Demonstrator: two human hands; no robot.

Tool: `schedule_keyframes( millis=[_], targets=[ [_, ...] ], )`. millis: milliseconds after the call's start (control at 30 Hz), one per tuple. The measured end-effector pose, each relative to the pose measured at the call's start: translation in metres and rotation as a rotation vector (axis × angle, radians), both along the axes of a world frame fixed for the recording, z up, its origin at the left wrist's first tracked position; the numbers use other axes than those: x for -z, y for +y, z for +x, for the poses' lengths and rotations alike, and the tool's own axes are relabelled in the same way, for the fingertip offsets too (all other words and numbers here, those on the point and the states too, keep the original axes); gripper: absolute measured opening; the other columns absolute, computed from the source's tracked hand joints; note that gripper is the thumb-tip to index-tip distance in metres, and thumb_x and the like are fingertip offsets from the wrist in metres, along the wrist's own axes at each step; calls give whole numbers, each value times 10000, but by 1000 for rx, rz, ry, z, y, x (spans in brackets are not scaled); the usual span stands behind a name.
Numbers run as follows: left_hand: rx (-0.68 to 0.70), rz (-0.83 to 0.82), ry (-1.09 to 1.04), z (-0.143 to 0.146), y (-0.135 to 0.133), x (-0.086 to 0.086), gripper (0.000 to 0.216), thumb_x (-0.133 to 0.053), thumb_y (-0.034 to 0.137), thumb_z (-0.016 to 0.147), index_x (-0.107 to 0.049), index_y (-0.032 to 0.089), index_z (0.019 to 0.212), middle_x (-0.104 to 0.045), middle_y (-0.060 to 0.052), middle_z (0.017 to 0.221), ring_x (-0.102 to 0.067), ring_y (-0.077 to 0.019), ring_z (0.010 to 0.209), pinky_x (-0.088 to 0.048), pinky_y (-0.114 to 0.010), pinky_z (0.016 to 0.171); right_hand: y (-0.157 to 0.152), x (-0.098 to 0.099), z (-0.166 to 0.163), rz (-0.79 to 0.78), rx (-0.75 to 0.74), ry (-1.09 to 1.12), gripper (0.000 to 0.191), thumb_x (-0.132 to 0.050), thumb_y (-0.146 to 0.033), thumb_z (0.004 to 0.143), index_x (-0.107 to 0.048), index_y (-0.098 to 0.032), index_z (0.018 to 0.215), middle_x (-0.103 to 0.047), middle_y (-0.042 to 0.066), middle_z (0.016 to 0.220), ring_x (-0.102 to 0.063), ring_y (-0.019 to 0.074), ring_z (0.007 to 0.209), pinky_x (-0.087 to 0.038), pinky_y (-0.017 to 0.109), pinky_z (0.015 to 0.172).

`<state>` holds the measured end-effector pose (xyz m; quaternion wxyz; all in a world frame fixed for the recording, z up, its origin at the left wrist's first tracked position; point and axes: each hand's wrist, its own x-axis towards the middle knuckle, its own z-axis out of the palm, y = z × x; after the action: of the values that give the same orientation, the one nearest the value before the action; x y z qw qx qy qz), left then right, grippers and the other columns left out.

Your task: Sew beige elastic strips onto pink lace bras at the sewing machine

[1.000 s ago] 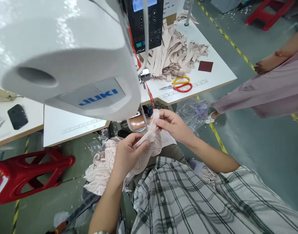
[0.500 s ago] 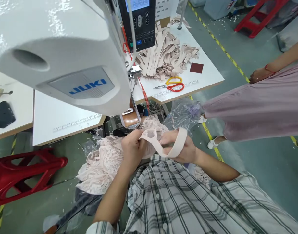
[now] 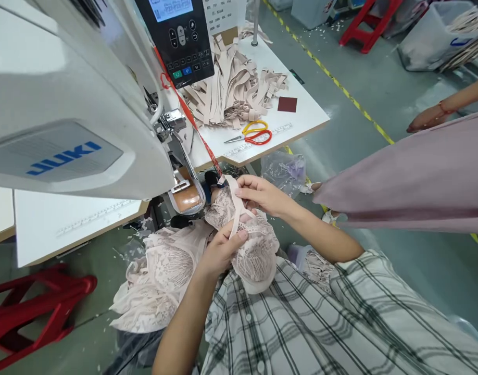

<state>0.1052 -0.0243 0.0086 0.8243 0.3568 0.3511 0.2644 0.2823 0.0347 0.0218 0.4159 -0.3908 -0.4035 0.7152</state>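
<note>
My left hand (image 3: 222,251) is closed on a pale pink lace bra piece (image 3: 254,255) and pinches its beige elastic strap (image 3: 236,212) low down. My right hand (image 3: 258,194) pinches the upper end of the same strap close to the sewing machine's presser area (image 3: 186,195). The strap runs taut between both hands. A heap of the same pink lace garments (image 3: 161,281) lies in my lap to the left. The white JUKI sewing machine (image 3: 67,104) looms over the upper left.
On the white table (image 3: 309,117) lie a pile of beige straps (image 3: 231,88), yellow and red scissors (image 3: 252,133) and a dark red patch (image 3: 287,104). Another person in a mauve garment (image 3: 411,177) stands at right. A red stool (image 3: 32,307) sits at lower left.
The right hand rose from near my shirt up toward the machine, pulling the strap straight. The left hand shifted lower on the lace piece. The view swung left and the other person came closer.
</note>
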Motion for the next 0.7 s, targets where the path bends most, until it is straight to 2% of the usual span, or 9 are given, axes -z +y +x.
schedule_keyframes(
  millis=[100, 167, 267, 333, 433, 500, 567, 633, 700],
  targets=[
    [15, 32, 49, 0, 5, 10, 630, -735, 590, 760, -665, 202, 1251, -719, -84, 1079, -636, -239, 1004, -468, -331, 882, 1, 6, -4, -51, 17, 52, 260, -752, -335, 775, -544, -180, 794, -561, -74, 628, -516, 57, 520, -448, 155, 473],
    [77, 114, 198, -2, 9, 21, 617, -656, 662, 775, -676, 198, 1181, -715, -76, 1050, -633, -235, 994, -479, -323, 856, 6, 15, -6, -154, 85, 124, 185, -741, -246, 784, -573, -170, 791, -621, -46, 683, -577, 73, 572, -499, 175, 533],
    [205, 250, 488, -12, 13, 40, 584, -542, 715, 790, -694, 170, 930, -694, -49, 851, -614, -207, 819, -479, -301, 731, 17, 40, -3, -412, 374, 222, 100, -662, -122, 826, -590, -152, 762, -654, -6, 695, -609, 100, 588, -544, 226, 580],
    [237, 296, 607, -26, 15, 47, 544, -569, 707, 753, -654, 169, 758, -630, -21, 692, -558, -186, 686, -443, -288, 640, 26, 62, 8, -501, 579, 234, 128, -602, -96, 872, -584, -147, 756, -621, -14, 649, -566, 84, 544, -528, 209, 558],
    [232, 368, 730, -57, 15, 44, 475, -600, 657, 729, -570, 196, 621, -547, 3, 590, -498, -176, 616, -386, -278, 590, 33, 92, 40, -493, 809, 202, 84, -590, -204, 947, -623, -130, 927, -651, 5, 807, -599, 85, 653, -544, 221, 621],
    [232, 409, 817, -81, 16, 34, 432, -570, 615, 756, -564, 208, 611, -563, -7, 587, -521, -193, 620, -389, -285, 600, 34, 105, 65, -479, 951, 178, 237, -599, -313, 962, -621, -137, 1119, -663, 51, 1036, -652, 136, 846, -581, 304, 737],
    [231, 436, 951, -103, 19, 24, 389, -542, 589, 765, -623, 221, 668, -648, -28, 644, -589, -226, 667, -424, -299, 630, 33, 111, 91, -458, 1068, 151, 338, -599, -363, 961, -595, -153, 1227, -635, 85, 1191, -651, 186, 994, -583, 383, 836],
    [151, 428, 1089, -118, 22, 18, 367, -558, 586, 723, -667, 236, 722, -717, -46, 735, -627, -247, 691, -448, -313, 629, 32, 110, 114, -429, 1167, 123, 350, -598, -363, 961, -589, -158, 1244, -627, 91, 1220, -647, 197, 1027, -578, 401, 864],
    [-45, 402, 1233, -126, 25, 18, 374, -587, 597, 668, -661, 238, 741, -710, -45, 731, -604, -239, 624, -450, -323, 593, 33, 105, 135, -394, 1248, 96, 333, -595, -364, 963, -597, -152, 1220, -640, 83, 1172, -654, 180, 974, -585, 371, 821]
  ],
)
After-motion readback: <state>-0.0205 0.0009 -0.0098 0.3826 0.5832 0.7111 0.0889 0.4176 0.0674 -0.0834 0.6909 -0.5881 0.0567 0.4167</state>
